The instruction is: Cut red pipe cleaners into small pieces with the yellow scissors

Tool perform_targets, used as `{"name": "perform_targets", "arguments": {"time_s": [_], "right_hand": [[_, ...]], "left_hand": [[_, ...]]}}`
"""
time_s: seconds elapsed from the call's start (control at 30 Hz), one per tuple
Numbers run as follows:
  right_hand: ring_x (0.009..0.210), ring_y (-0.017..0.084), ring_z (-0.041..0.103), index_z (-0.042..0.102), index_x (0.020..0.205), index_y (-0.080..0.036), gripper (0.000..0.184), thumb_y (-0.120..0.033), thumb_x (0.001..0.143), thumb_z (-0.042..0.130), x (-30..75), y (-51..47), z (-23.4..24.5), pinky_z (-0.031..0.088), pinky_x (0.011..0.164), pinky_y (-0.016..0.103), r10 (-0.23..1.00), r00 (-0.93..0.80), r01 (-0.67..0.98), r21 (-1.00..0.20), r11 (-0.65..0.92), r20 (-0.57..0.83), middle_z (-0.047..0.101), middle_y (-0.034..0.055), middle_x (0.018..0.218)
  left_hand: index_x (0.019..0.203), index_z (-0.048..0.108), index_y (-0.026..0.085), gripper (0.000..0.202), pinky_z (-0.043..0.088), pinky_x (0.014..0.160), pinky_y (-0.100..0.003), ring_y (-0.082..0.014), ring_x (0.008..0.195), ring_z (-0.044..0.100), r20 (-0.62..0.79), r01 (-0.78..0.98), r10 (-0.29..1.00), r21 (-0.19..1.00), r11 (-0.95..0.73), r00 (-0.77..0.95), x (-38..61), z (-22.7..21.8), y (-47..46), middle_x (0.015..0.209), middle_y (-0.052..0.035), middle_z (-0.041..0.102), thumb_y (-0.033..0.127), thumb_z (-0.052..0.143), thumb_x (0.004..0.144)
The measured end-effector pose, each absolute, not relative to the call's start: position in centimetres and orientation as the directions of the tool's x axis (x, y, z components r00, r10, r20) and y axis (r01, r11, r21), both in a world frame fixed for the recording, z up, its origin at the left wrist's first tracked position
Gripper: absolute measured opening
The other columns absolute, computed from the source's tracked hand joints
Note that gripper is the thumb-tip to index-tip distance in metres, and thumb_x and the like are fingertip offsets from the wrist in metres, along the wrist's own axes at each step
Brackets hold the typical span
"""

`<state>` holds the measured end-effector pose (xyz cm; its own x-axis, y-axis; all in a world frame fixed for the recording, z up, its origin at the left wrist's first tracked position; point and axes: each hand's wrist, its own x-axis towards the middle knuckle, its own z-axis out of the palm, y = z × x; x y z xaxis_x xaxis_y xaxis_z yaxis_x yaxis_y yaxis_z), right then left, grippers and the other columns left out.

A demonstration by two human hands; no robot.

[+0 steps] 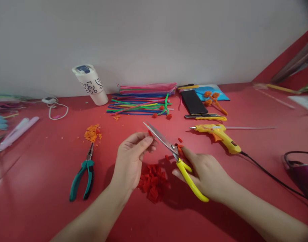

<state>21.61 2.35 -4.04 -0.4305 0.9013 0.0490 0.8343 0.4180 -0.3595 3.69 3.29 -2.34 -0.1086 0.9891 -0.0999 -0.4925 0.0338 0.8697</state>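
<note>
My left hand pinches a small red piece between thumb and forefinger. Right beside that piece are the blades of the scissors, which have yellow handles and point up and left. My right hand grips the scissors by those handles, fingers partly hidden behind them. Below both hands lies a heap of red cut pieces on the red table. A few loose red bits, such as one red bit, are scattered near the blades.
Pliers and orange trimmings lie left. Behind are a tumbler, pipe cleaners, a phone and orange fuzzy balls. A yellow glue gun with a black cord and a cutter knife lie right.
</note>
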Motion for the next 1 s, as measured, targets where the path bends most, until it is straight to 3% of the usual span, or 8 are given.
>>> {"name": "perform_targets", "arguments": {"time_s": [0.17,1.0], "right_hand": [[0.041,0.017,0.050,0.041,0.079,-0.019,0.023,-0.042,0.079,0.037,21.71,2.35,-4.32,0.018,0.043,0.024,0.870,-0.483,0.845,-0.205,0.493,0.101,0.054,0.0003,0.048],[0.037,0.017,0.048,0.044,0.085,-0.016,0.028,-0.041,0.083,0.030,21.81,2.23,-4.66,0.016,0.041,0.025,0.828,-0.533,0.818,-0.145,0.557,0.176,0.052,-0.0007,0.043]], "left_hand": [[0.070,0.063,0.016,0.002,0.043,0.058,-0.017,-0.0067,0.059,0.055,-0.055,-0.500,0.990,0.866,-0.018,-0.131,3.45,-2.21,3.38,0.064,0.0008,0.062,0.016,0.061,0.070],[0.070,0.063,0.017,0.005,0.039,0.059,-0.019,-0.0064,0.058,0.049,0.005,-0.465,0.982,0.880,-0.095,-0.191,3.49,-2.20,3.37,0.064,0.0020,0.057,0.018,0.059,0.073]]}}
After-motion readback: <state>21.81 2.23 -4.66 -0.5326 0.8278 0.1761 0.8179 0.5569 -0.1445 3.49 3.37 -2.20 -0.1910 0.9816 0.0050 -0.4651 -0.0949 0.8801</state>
